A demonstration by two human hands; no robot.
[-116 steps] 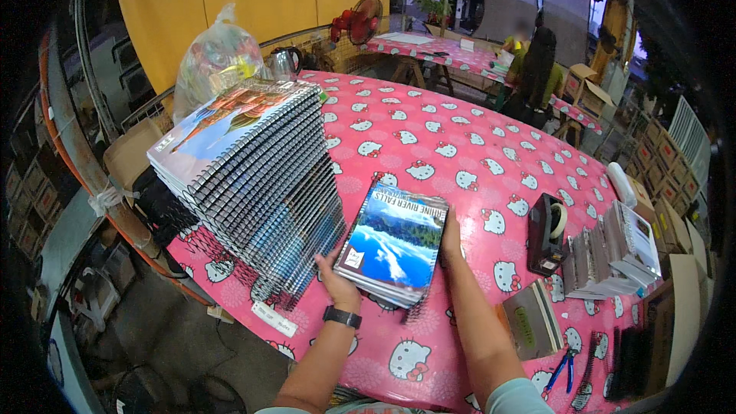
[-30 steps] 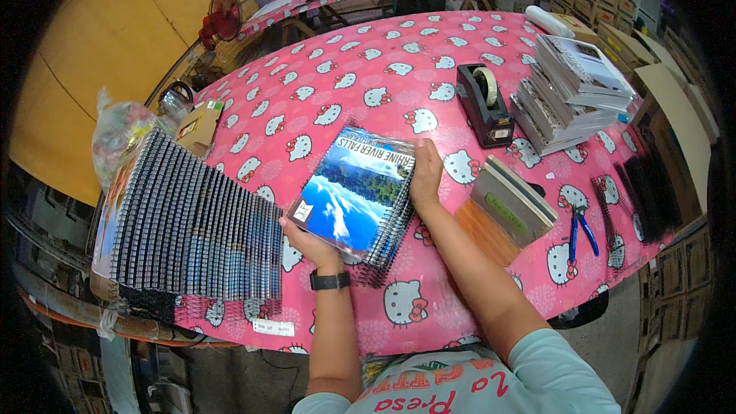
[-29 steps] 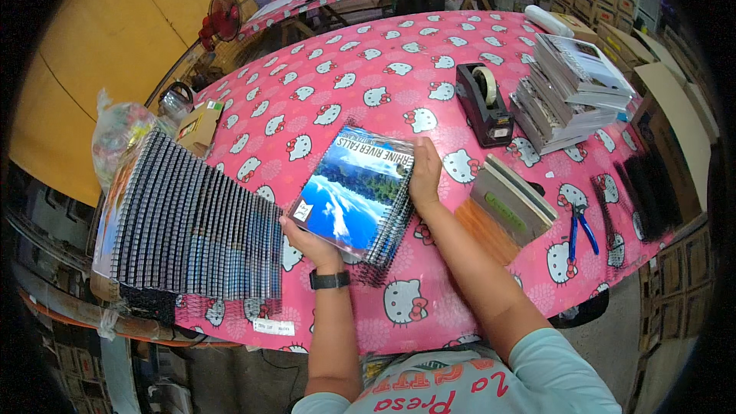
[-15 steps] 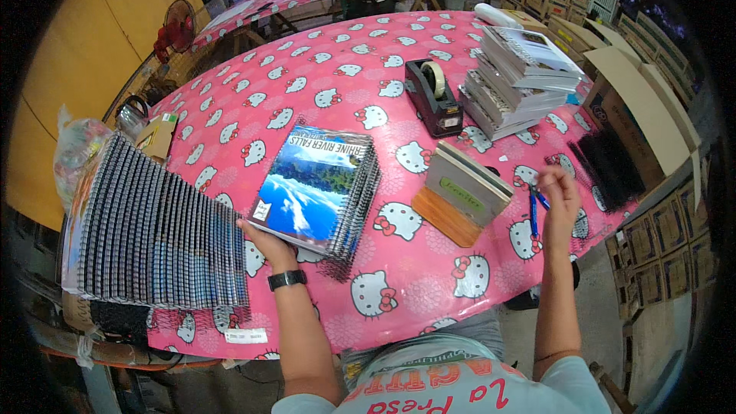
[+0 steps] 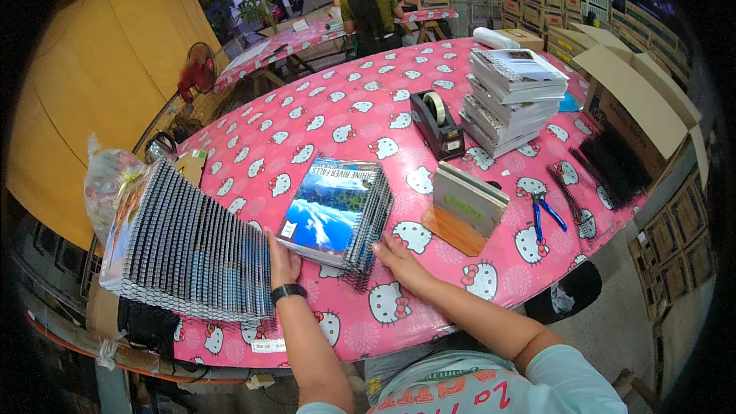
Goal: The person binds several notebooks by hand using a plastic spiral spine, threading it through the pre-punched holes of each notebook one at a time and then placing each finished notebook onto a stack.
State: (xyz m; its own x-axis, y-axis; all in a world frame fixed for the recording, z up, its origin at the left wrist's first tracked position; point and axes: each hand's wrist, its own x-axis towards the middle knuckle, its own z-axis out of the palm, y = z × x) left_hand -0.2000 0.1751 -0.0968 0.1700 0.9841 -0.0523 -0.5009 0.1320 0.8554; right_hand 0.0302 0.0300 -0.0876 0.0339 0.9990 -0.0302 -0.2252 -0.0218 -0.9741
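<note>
A small stack of spiral notebooks (image 5: 326,207) with a blue waterfall cover lies slightly fanned on the table, its black coils toward the right. At its lower left corner, my left hand (image 5: 285,262) grips the notebooks, some fingers hidden. My right hand (image 5: 402,264) has its fingers stretched out against the coil side, near the lower right corner. Left of my left hand stands a long row of spiral notebooks (image 5: 195,249), coils facing up. Blue-handled pliers (image 5: 543,218) lie apart from my right hand, handles spread.
A wooden stand with grey boards (image 5: 468,211) is right of the notebooks, with a black tape dispenser (image 5: 438,126) behind. Farther back rises a stack of bound books (image 5: 514,100). Loose black coils (image 5: 609,169) lie beside an open carton (image 5: 636,100). A person (image 5: 372,11) is at the far table.
My right hand has left the blue pliers on the table and moved left to the notebooks' coil side. My left hand stays at the stack's corner. The view has shifted.
</note>
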